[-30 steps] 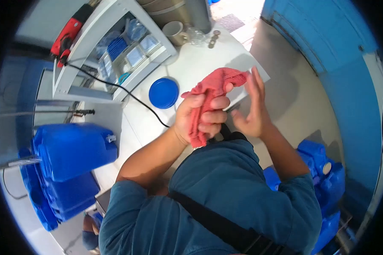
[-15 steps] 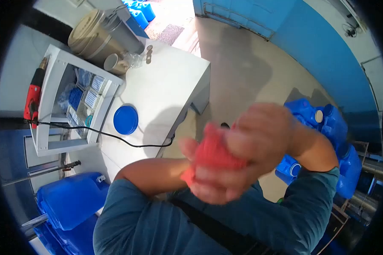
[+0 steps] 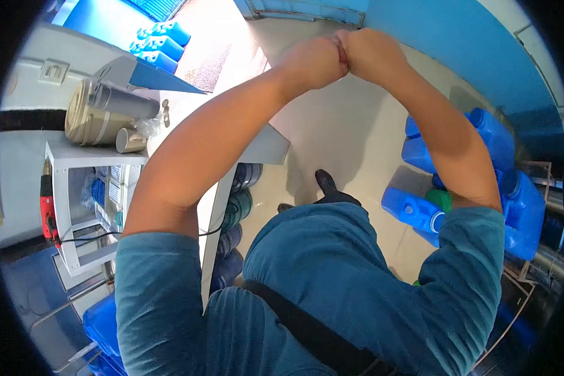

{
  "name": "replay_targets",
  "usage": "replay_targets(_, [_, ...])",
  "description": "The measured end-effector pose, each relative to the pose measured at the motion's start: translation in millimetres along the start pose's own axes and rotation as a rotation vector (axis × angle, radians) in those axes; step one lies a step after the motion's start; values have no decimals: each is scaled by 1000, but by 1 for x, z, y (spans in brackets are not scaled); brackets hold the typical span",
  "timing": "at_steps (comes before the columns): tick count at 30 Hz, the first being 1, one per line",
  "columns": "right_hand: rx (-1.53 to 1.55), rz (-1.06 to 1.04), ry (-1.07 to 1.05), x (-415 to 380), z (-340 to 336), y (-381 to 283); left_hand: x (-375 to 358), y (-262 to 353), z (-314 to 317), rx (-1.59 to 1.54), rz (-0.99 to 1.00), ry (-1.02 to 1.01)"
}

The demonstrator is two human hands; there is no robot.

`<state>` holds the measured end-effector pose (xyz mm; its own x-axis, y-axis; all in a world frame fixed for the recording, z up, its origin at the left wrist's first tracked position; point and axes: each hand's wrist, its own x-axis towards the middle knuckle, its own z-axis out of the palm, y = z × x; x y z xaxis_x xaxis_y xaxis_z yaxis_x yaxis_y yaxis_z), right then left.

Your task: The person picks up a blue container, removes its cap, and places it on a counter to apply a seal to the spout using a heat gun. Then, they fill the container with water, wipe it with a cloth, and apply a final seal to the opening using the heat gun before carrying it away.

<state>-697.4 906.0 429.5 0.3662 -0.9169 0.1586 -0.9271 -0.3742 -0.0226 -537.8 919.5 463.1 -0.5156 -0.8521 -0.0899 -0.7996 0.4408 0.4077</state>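
Both arms reach out in front of me, and the fists meet at the top middle of the view. My left hand [image 3: 319,61] is closed, knuckles against the other fist. My right hand [image 3: 375,55] is also closed, pressed up to it. Between them shows only a thin reddish sliver of a red cloth [image 3: 343,55]; the fingers hide the rest. The hands are above the floor [image 3: 332,125], past the corner of the white counter [image 3: 266,147].
Blue jerrycans [image 3: 413,210] stand on the floor at right, and large water bottles [image 3: 235,210] sit under the counter. At left are a white shelf unit [image 3: 59,156], a red heat tool [image 3: 47,210] with a black cord, and a beige drink jug [image 3: 81,113].
Both hands have moved up and away from my chest, and the arms are stretched out. The red cloth, widely visible before, is now almost hidden in the fists. The view has shifted.
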Motion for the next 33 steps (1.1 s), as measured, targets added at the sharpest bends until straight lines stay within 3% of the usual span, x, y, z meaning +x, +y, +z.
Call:
replay_targets(4, [185,71,-162,8,15,25,42,-15,46,188,-12,109])
replay_targets(6, [182,-118,-243,23,34,46,48,-14,48,221,49,121])
replay_targets(7, [193,-115,-250,26,34,52,49,-13,48,221,46,108])
replay_targets(9, [547,-134,-524,32,19,62,52,-10,46,283,80,112])
replay_targets(13, [221,-212,-767,52,12,60,61,-19,48,294,7,186])
replay_targets(15, [445,9,-109,47,44,65,85,-62,50,156,-30,189])
replay_targets(16, [446,2,-116,39,43,56,77,-62,34,152,-39,188])
replay_targets(18, [223,-78,693,9,30,28,60,-51,-12,-952,-583,-87])
replay_targets(19, [225,-86,691,2,29,24,57,-62,-13,-1339,-240,-108])
replay_targets(20, [63,-220,793,-4,28,24,47,-60,-21,-1341,-241,-100])
replay_targets(21, [-97,-353,888,-8,29,22,34,-58,-26,-1522,-274,-276])
replay_targets(22, [-95,-355,889,-9,19,22,20,-51,-34,-1695,-301,-462])
replay_targets(24, [-214,-692,1095,-2,-21,29,-3,-37,-46,-1990,-259,-1133])
replay_targets(26, [85,-1162,1304,41,-48,17,-39,-10,-35,-2298,-233,-1199])
replay_targets(27, [79,-1165,1306,30,-62,9,-48,0,-32,-2293,-226,-1198])
replay_targets(29, [331,-1030,989,-7,-95,-11,-62,19,-25,-2299,-169,-1406])
replay_targets(30, [320,-1032,995,-3,-108,-7,-67,26,-23,-2294,-142,-1512])
replay_targets(32, [-252,-1173,1062,4,-136,4,-73,35,-23,-2266,-78,-1726])
replay_targets(33, [-80,-1066,1058,1,-134,-3,-75,33,-27,-2298,-127,-1667])
